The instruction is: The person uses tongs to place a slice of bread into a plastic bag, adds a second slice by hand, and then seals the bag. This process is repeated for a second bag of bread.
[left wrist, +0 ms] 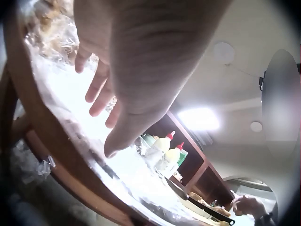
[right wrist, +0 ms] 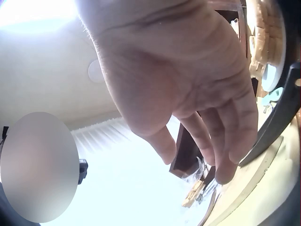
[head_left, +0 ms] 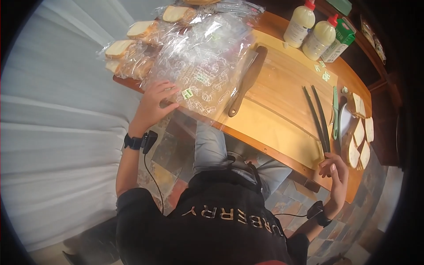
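My left hand (head_left: 154,104) lies with spread, straight fingers on the near corner of a clear printed plastic bag (head_left: 207,62) spread over the wooden table (head_left: 282,157). In the left wrist view the left hand (left wrist: 122,70) hovers flat over the shiny bag (left wrist: 66,94). At the table's near right edge my right hand (head_left: 335,170) holds nothing, its relaxed fingers just by the near end of black tongs (head_left: 317,119). In the right wrist view the right hand (right wrist: 197,94) hangs loose beside the tongs (right wrist: 277,117).
A dark spatula (head_left: 247,81) lies on a pale cutting board (head_left: 282,88). Sliced bread (head_left: 360,137) and a teal-handled knife (head_left: 335,112) sit at the right. Two squeeze bottles (head_left: 300,24) and a green carton (head_left: 340,39) stand behind. Bagged bread (head_left: 132,44) lies far left.
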{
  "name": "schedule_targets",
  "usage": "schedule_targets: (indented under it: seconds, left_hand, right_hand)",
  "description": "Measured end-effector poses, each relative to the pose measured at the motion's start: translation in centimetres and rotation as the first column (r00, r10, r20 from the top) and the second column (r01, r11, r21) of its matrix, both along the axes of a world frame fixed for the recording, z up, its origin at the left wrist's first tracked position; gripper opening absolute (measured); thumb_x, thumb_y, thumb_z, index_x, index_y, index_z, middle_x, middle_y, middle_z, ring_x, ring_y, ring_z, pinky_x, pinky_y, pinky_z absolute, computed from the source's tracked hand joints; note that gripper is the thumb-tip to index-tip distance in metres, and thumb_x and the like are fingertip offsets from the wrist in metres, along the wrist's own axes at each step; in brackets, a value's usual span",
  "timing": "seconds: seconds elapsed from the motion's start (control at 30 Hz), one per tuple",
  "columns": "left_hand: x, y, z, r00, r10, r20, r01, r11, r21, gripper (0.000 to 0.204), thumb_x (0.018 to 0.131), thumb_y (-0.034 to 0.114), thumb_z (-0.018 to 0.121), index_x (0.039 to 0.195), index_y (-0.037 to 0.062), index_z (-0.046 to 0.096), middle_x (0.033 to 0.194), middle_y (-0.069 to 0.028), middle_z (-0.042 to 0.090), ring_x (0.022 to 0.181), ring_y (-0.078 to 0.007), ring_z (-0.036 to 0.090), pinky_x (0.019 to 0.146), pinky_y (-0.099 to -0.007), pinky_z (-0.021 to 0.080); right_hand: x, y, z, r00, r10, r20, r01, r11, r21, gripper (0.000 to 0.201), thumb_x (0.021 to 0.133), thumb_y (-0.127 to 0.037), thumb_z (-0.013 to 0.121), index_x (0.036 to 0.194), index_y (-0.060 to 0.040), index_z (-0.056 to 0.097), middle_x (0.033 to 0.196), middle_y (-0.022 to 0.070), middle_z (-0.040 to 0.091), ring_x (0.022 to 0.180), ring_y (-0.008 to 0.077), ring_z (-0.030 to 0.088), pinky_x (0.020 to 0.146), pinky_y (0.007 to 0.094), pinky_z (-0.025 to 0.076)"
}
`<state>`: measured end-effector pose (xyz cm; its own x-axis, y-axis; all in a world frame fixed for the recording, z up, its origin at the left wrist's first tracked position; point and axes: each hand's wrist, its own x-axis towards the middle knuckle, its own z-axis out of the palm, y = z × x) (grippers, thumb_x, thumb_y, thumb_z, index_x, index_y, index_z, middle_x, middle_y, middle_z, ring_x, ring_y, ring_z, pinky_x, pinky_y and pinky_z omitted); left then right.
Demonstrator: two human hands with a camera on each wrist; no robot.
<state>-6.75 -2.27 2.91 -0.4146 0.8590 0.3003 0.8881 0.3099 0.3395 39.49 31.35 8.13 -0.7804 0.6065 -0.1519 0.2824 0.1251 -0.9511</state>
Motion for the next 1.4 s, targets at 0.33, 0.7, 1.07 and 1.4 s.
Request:
schedule_targets:
  seconds: [0.33,0.7,1.07,1.4]
  left_hand:
    - [-1.0,1.1,-1.0,0.993,0.083,-0.084,-0.076,0.993,0.087,0.021,0.077,0.019,0.080,0.096,0.0124,0.079,0.095,0.0010,0.073,0.105,-0.0231,0.058,0.097,-0.0387,0.039]
    - [0.9,2.4,3.7,0.959,0.277,-0.051,-0.266,0.950,0.164,0.008,0.077,0.012,0.078,0.081,0.0076,0.073,0.078,-0.0028,0.069,0.070,-0.0211,0.058,0.067,-0.0341,0.044]
    - [4.4,1.7,10.1,0.860,0.510,-0.022,-0.488,0.833,0.259,0.007,0.085,0.008,0.073,0.089,0.0025,0.069,0.069,-0.0011,0.063,0.059,-0.0065,0.046,0.052,-0.0227,0.035]
    - [5.0,3.5,9.2,0.878,0.331,0.345,-0.354,0.935,0.005,0.012,0.090,0.000,0.060,0.099,0.0008,0.069,0.074,0.0036,0.060,0.063,-0.0029,0.049,0.056,-0.0195,0.037]
  right_hand:
    - [0.6,0.4,-3.0,0.989,-0.085,-0.121,0.086,0.996,-0.004,0.040,0.102,-0.029,0.054,0.122,0.0047,0.059,0.090,0.0071,0.065,0.069,0.0120,0.058,0.065,0.0260,0.046]
    - [2.4,0.0,-2.5,0.967,-0.229,-0.112,0.236,0.970,0.057,0.040,0.102,-0.030,0.054,0.122,0.0041,0.059,0.090,0.0073,0.066,0.069,0.0106,0.056,0.065,0.0249,0.046]
    - [3.7,-0.2,-3.3,0.959,-0.237,-0.153,0.247,0.968,0.051,0.039,0.103,-0.029,0.053,0.124,0.0036,0.059,0.091,0.0070,0.065,0.067,0.0095,0.055,0.060,0.0233,0.044]
    - [2.9,-0.6,-3.5,0.894,-0.442,-0.072,0.443,0.846,0.297,0.024,0.097,-0.015,0.064,0.115,0.0008,0.064,0.075,-0.0034,0.047,0.068,0.0044,0.042,0.058,0.0206,0.032]
